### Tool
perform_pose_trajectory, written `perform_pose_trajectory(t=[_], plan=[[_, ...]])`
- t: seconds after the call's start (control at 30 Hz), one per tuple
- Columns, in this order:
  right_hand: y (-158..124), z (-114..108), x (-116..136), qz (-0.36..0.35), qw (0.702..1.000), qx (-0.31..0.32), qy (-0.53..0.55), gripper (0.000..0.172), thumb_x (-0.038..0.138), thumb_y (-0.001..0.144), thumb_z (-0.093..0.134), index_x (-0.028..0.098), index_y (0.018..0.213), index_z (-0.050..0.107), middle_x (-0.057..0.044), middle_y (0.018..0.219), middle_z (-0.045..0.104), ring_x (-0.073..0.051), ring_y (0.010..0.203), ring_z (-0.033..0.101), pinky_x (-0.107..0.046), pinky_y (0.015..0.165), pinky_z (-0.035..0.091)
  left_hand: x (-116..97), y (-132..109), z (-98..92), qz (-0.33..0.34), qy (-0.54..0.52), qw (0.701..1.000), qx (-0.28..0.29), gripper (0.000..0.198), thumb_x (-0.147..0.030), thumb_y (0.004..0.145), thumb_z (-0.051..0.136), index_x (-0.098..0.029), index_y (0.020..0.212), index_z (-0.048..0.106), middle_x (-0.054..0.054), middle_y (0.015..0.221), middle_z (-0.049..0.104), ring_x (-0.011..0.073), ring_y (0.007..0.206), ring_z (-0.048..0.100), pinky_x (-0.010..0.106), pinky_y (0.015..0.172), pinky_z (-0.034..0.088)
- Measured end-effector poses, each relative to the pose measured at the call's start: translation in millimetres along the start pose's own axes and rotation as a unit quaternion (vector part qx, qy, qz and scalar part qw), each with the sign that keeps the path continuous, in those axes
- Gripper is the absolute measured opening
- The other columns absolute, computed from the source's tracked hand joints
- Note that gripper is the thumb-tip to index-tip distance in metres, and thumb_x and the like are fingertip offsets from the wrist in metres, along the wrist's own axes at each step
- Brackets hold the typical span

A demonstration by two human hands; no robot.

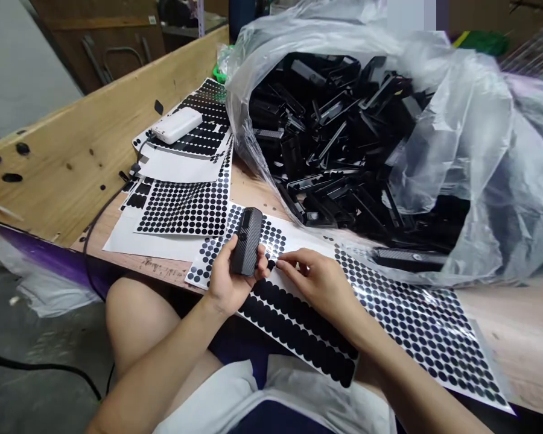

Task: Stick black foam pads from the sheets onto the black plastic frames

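My left hand point(228, 283) is closed around a black plastic casing point(248, 241) with a carbon-fibre-like pattern, held tilted above the table edge. Just right of it, my right hand point(314, 280) pinches a small black round sticker point(272, 264) between thumb and forefinger, close to the left fingertips. Beneath both hands lies a white sheet of black round stickers point(402, 313), stretching to the right. A strip with larger black dots point(298, 328) overhangs the front edge under my right forearm.
A big clear plastic bag point(489, 120) full of black plastic parts point(335, 144) stands behind my hands. More sticker sheets point(185, 208) are stacked at the left, with a white power bank point(177, 125) and its cable on top. A wooden board point(95, 114) borders the table's left side.
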State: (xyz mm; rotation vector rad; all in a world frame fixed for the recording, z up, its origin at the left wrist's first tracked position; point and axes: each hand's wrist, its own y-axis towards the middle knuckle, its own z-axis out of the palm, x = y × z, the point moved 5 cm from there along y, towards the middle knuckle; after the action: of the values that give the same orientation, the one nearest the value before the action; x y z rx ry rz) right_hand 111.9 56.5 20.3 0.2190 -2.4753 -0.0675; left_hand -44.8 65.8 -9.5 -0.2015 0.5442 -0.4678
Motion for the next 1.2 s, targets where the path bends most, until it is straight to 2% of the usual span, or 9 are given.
perform_pose_trajectory(t=[0.13,0.23,0.3,0.37,0.47,0.53,0.63,0.8,1.2], plan=[[-3.6,10.8,7.5,-0.053,0.998,-0.010,-0.012,0.021,0.036,0.096,0.060,0.024,0.092,0.076,-0.006,0.081,0.074,-0.024,0.075,0.069,-0.035,0.065,0.051,-2.4,1.6,-0.8,0.014,-0.053,0.998,-0.039,0.044,-0.039,0.104,0.041,-0.013,0.085,0.071,0.006,0.082,0.064,0.0151,0.081,0.064,0.035,0.092,0.058],[-11.5,-0.8,22.6,-0.127,0.990,-0.025,0.062,0.015,0.029,0.094,0.063,0.024,0.085,0.074,-0.005,0.077,0.071,-0.022,0.072,0.067,-0.034,0.065,0.052,-0.6,0.9,-2.6,0.026,-0.040,0.998,-0.032,0.040,-0.040,0.104,0.044,-0.014,0.092,0.071,0.005,0.084,0.065,0.0159,0.088,0.066,0.037,0.101,0.055],[-13.2,-16.7,24.3,-0.106,0.980,-0.036,0.166,0.010,0.027,0.091,0.069,0.025,0.083,0.073,-0.003,0.076,0.071,-0.020,0.071,0.066,-0.033,0.065,0.054,1.6,-0.3,-1.6,0.030,0.009,0.999,0.011,0.037,-0.043,0.102,0.050,-0.013,0.095,0.070,0.005,0.086,0.066,0.0154,0.083,0.067,0.035,0.094,0.057],[-9.5,-32.3,15.6,-0.008,0.959,-0.061,0.275,0.008,0.031,0.088,0.075,0.026,0.082,0.074,-0.001,0.078,0.071,-0.018,0.071,0.067,-0.031,0.067,0.057,4.9,-2.3,0.8,0.030,0.075,0.994,0.068,0.036,-0.047,0.098,0.057,-0.013,0.096,0.067,0.005,0.087,0.067,0.0133,0.067,0.065,0.032,0.075,0.059],[1.7,-41.2,2.1,0.127,0.908,-0.059,0.395,0.021,0.044,0.076,0.085,0.026,0.075,0.076,-0.003,0.097,0.075,-0.020,0.084,0.070,-0.034,0.076,0.061,11.2,-5.5,3.1,0.012,0.160,0.978,0.131,0.034,-0.049,0.095,0.060,-0.015,0.096,0.063,0.005,0.087,0.069,0.0104,0.049,0.058,0.028,0.053,0.052],[10.1,-38.7,0.5,0.156,0.891,-0.024,0.426,0.028,0.049,0.069,0.089,0.025,0.072,0.077,-0.005,0.108,0.075,-0.023,0.094,0.071,-0.037,0.082,0.062,14.0,-6.8,3.3,-0.002,0.198,0.968,0.152,0.033,-0.048,0.096,0.058,-0.015,0.095,0.062,0.006,0.087,0.071,0.0106,0.048,0.059,0.026,0.050,0.050],[17.2,-34.7,3.8,0.146,0.895,0.004,0.422,0.029,0.050,0.070,0.088,0.023,0.073,0.077,-0.005,0.106,0.075,-0.024,0.095,0.071,-0.041,0.087,0.061,14.9,-7.5,3.4,-0.012,0.221,0.961,0.167,0.033,-0.046,0.099,0.054,-0.014,0.094,0.061,0.007,0.087,0.072,0.0105,0.047,0.059,0.025,0.048,0.048],[18.0,-34.5,7.9,0.114,0.908,0.009,0.403,0.025,0.047,0.076,0.086,0.023,0.076,0.076,-0.005,0.101,0.074,-0.022,0.092,0.069,-0.040,0.087,0.060,13.8,-7.4,4.6,-0.014,0.220,0.959,0.177,0.034,-0.044,0.099,0.052,-0.013,0.092,0.062,0.007,0.084,0.072,0.0101,0.047,0.059,0.024,0.047,0.048],[18.3,-37.1,8.2,0.122,0.914,0.033,0.385,0.016,0.039,0.078,0.086,0.026,0.074,0.078,-0.001,0.104,0.073,-0.021,0.096,0.067,-0.039,0.097,0.052,15.8,-5.5,2.5,-0.027,0.206,0.963,0.172,0.037,-0.047,0.097,0.059,-0.011,0.094,0.061,0.006,0.083,0.070,0.0111,0.047,0.062,0.024,0.046,0.050]])
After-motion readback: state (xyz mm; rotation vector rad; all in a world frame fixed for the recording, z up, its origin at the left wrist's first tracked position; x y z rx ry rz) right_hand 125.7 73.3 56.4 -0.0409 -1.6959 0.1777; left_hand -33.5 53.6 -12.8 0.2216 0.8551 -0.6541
